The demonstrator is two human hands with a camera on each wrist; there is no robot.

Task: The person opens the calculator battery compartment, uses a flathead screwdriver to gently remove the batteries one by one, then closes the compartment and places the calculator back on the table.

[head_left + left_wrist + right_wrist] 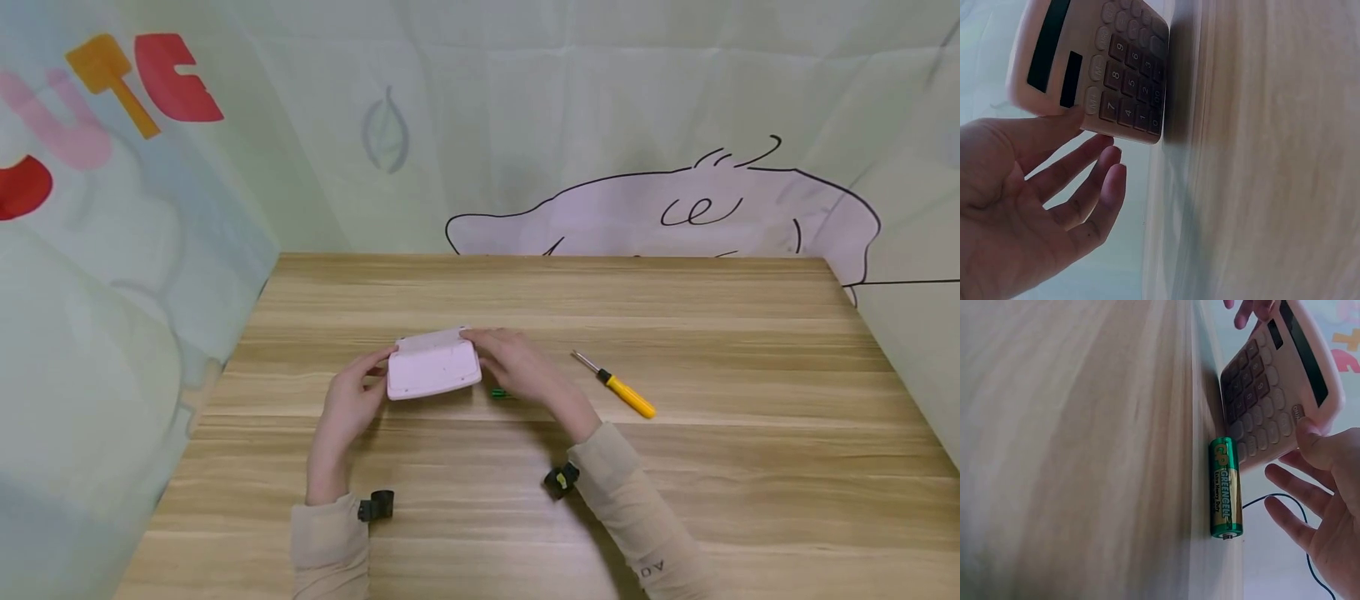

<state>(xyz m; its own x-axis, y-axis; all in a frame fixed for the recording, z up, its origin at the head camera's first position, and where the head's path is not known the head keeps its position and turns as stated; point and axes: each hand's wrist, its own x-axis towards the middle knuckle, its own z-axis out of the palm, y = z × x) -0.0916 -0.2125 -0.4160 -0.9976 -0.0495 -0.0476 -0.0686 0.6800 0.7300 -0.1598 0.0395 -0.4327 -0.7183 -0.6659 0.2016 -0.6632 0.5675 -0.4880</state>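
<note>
Between both hands a pink calculator (432, 371) is held tilted, its plain back facing the head camera. Its keys (1129, 81) and dark display show in the wrist views. My left hand (352, 402) pinches one side edge, with the thumb beside the display and other fingers spread. At the opposite edge, my right hand (521, 364) grips with its thumb (1311, 440) near the ON/AC key. A green and gold GP battery (1225, 487) lies on the table by the calculator's lower edge, partly hidden under the right hand in the head view.
A yellow screwdriver (630, 395) with a black collar lies right of the right hand, tip toward the back left. The wooden table (480, 517) ends at a printed cloth backdrop (525, 108). A thin dark cable (1307, 525) shows in the right wrist view.
</note>
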